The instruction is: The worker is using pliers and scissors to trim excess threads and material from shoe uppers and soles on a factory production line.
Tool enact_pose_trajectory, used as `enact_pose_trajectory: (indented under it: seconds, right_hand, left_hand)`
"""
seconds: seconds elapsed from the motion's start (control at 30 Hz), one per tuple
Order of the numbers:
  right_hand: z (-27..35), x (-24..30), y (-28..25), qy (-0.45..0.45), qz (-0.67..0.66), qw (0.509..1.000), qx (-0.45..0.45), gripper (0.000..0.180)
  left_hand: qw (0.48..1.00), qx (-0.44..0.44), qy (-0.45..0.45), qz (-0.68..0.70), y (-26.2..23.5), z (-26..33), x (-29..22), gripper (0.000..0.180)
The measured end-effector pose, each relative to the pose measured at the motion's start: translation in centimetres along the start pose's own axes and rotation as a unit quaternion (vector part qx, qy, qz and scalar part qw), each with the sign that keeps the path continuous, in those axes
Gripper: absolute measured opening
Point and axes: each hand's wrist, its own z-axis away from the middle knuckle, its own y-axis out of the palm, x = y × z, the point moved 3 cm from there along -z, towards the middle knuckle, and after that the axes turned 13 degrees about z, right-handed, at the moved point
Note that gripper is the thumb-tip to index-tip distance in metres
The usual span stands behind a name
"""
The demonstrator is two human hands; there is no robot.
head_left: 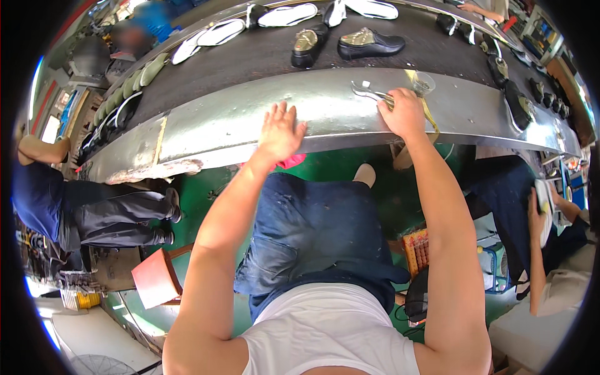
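Observation:
My left hand rests on the shiny metal ledge, palm down, fingers apart and holding nothing. Farther right, my right hand is closed around the handles of metal pliers, whose curved head points left over the ledge. Part of the handles is hidden under my fingers. Just beyond that hand stands a small clear cup, with a yellow strip hanging beside it. Two black shoes with gold-coloured uppers, one upright and one sideways, sit on the dark conveyor belt ahead.
White soles line the belt's far side; green shoe parts stand at left. More dark shoes sit at right. One person stands left; another person's hands at right hold a white shoe piece. A red-topped stool stands behind left.

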Motion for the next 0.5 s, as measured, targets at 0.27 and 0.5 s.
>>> enact_pose_trajectory:
  seconds: [0.27,0.5]
  right_hand:
    - [0.4,0.2,-0.1,-0.032,-0.009,0.999,-0.019,0.035]
    - [0.8,-0.1,-0.4,-0.052,-0.012,0.998,-0.019,0.036]
  left_hand:
    - [0.985,-0.135,0.106,-0.003,0.6,5.0,-0.5,0.049]
    - [0.987,-0.113,0.105,0.038,0.1,5.9,-1.1,0.057]
